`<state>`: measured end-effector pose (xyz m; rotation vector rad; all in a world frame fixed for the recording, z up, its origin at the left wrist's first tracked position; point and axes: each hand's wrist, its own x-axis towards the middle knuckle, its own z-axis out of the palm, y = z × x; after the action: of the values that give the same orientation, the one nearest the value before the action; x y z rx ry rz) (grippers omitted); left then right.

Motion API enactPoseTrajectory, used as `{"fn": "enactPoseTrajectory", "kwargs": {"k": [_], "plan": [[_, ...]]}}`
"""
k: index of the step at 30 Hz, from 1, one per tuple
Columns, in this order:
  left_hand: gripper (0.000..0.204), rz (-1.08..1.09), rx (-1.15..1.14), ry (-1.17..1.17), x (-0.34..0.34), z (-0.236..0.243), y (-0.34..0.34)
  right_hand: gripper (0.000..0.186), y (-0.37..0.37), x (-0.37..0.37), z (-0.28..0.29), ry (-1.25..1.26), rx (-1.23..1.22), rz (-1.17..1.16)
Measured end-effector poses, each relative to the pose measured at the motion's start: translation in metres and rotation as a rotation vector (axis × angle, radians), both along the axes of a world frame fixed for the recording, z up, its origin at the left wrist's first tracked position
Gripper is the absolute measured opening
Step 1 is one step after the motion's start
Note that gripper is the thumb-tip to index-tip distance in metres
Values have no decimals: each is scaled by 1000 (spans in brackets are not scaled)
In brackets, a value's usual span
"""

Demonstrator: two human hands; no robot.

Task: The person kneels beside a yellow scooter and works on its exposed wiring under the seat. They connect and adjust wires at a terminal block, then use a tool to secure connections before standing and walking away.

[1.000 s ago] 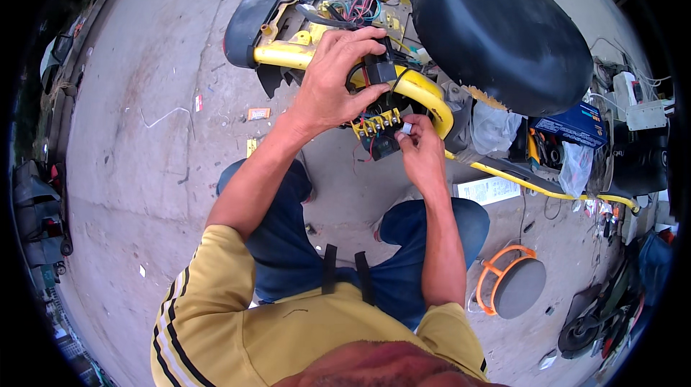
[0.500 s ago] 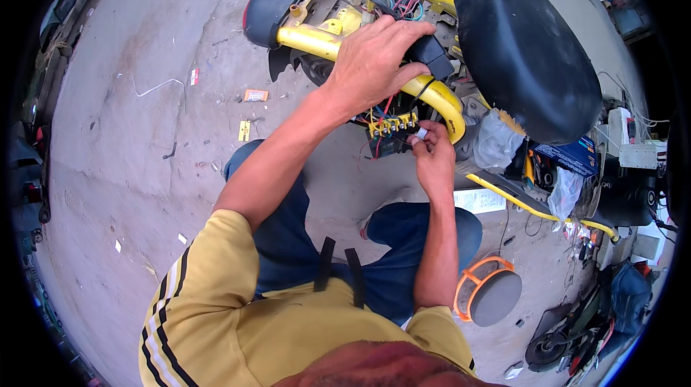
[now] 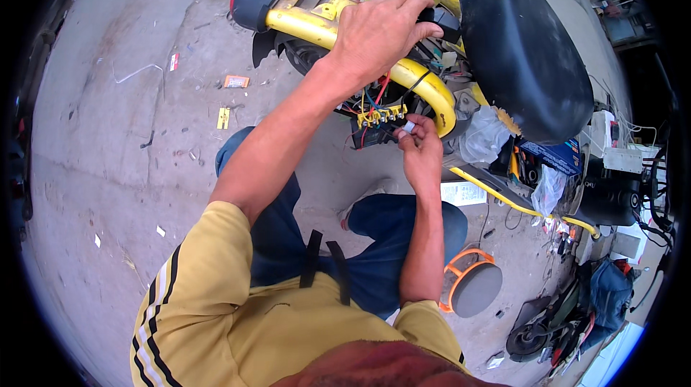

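Observation:
My left hand [image 3: 378,36] reaches over the yellow tube frame [image 3: 306,28] of a small vehicle. Its thumb and fingers close around the edge of a black box [image 3: 448,24], though some fingertips are hidden. Below the tube, my right hand [image 3: 423,148] pinches a small white piece [image 3: 409,127], which looks like a connector. Just left of those fingertips sits a yellow terminal strip [image 3: 381,115] with metal screws and red, blue and dark wires. Under the strip hangs a black block [image 3: 371,137].
A black seat [image 3: 525,48] stands tipped up at the right. Beside it lie a clear plastic bag [image 3: 484,135] and a blue box [image 3: 554,155]. A stool with orange legs [image 3: 475,290] is near my right knee. Small wrappers [image 3: 236,82] litter the floor at the left.
The whole view has shifted, so the scene sits slightly further left. My left thumb has moved up across the black box. My right hand keeps its pinch on the white piece.

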<state>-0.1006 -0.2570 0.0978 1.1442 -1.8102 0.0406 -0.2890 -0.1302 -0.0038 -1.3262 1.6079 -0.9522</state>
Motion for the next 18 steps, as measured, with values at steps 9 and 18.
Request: {"fn": "enactPoseTrajectory", "kwargs": {"k": [9,18], "plan": [[42,-55,127,76,1,6,2,29,7,3,7,48,-22,-1],[44,-273,105,11,11,12,8,28,1,-1,1,63,-1,-20]]}}
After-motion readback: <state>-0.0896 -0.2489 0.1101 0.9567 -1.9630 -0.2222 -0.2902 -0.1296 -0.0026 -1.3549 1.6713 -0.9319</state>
